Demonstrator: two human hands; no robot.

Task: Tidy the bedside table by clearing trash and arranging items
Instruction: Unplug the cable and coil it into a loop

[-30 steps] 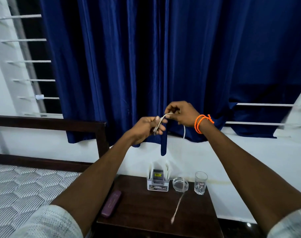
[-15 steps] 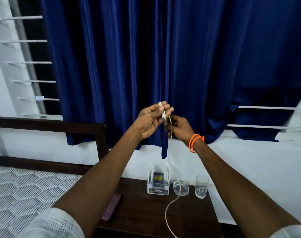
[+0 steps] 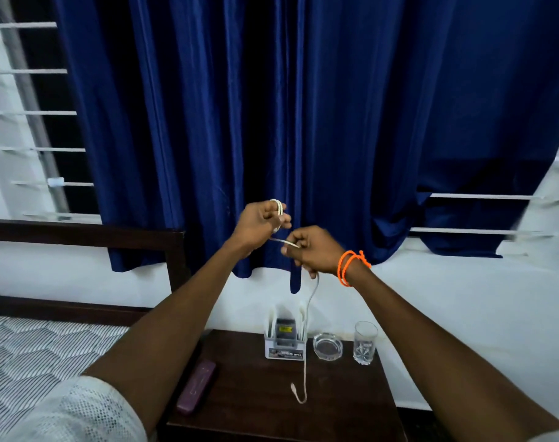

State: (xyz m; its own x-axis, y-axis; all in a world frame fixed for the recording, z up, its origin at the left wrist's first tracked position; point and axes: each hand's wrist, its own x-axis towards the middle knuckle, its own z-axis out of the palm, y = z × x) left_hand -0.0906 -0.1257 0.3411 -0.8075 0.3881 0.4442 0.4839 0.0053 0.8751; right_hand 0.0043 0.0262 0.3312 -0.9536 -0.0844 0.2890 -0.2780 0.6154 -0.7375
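Both hands are raised in front of the blue curtain, working a white cable [image 3: 306, 333]. My left hand [image 3: 259, 223] grips several coiled loops of it at the fingertips. My right hand [image 3: 313, 250], with an orange thread band on the wrist, pinches the strand that runs between the hands. The loose end hangs down from the right hand, and its plug curls just above the dark wooden bedside table [image 3: 255, 393].
On the table stand a white holder with cards [image 3: 284, 342], a glass ashtray [image 3: 328, 346] and a drinking glass [image 3: 365, 342] along the back; a purple case [image 3: 196, 390] lies at the left. A bed with a patterned mattress [image 3: 32, 355] lies to the left.
My right hand moved down and to the right, pulling the strand around the coil in my left hand. The hanging tail is shorter and its plug end has risen.
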